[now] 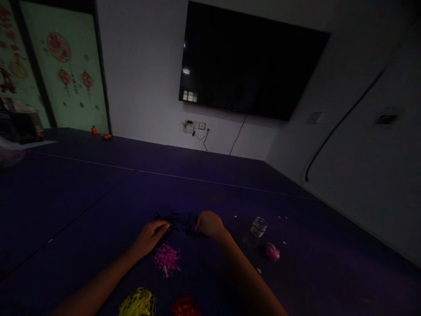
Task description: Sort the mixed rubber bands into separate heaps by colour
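Observation:
Black loops that look like rubber bands (187, 224) lie in a loose, spread pile on the dark purple surface. My left hand (151, 235) rests at the pile's left side, fingers drawn together at the tips on some of the black strands. At the right side, my right hand (210, 224) is closed with its knuckles up. A small pink spot shows by its fingertips, too dim to name. Just below my left hand sits a heap of pink rubber bands (167, 259). Nearer to me are a yellow heap (138, 303) and a red heap (186, 306), both cut off by the frame's bottom edge.
To the right stand a clear jar (258, 228) and a shiny pink object (272, 252), with small white scraps around. Orange items (105, 137) lie by the far left wall. A large black television (250, 61) hangs above wall sockets (199, 126).

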The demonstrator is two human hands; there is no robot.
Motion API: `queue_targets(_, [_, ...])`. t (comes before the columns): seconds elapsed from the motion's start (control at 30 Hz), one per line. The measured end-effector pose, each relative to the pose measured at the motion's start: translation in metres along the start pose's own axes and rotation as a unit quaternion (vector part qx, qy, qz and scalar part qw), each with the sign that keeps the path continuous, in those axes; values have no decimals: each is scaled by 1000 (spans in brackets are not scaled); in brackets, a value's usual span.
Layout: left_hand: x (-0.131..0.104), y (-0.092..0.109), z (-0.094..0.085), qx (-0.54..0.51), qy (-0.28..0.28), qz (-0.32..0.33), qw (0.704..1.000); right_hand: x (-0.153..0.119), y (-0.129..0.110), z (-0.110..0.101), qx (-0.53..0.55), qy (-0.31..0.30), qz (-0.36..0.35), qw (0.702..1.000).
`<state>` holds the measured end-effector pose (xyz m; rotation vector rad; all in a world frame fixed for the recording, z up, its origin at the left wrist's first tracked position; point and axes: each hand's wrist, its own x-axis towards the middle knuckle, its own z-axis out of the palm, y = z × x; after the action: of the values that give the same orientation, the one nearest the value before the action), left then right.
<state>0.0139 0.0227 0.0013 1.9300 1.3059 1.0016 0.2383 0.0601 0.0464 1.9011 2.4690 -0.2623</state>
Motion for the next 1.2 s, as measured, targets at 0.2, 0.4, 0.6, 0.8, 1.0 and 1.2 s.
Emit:
queue_targets(0.2, [0,0,0,-1,3,-4,1000,-5,0,0,-10,-2,-27,1000])
queue_targets(0.4, [1,-2,0,-11,0,-4,1000,-4,-9,-1,42,-30,-115,992])
queue_targets(0.6, [1,-4,1,-30,-4,2,1000,-12,-36,8,196,-104,-286,932])
queue_targets(0.8, [1,-4,0,-13,-10,22,1000,-19,-41,4,234,-109,-285,923])
queue_targets(1.0, [2,-3,-1,-10,-8,15,1000,-17,-31,-9,260,-65,-219,938])
queue_targets(1.2, [2,-5,1,-24,-11,-4,1000,-13,15,-34,42,-14,-45,998])
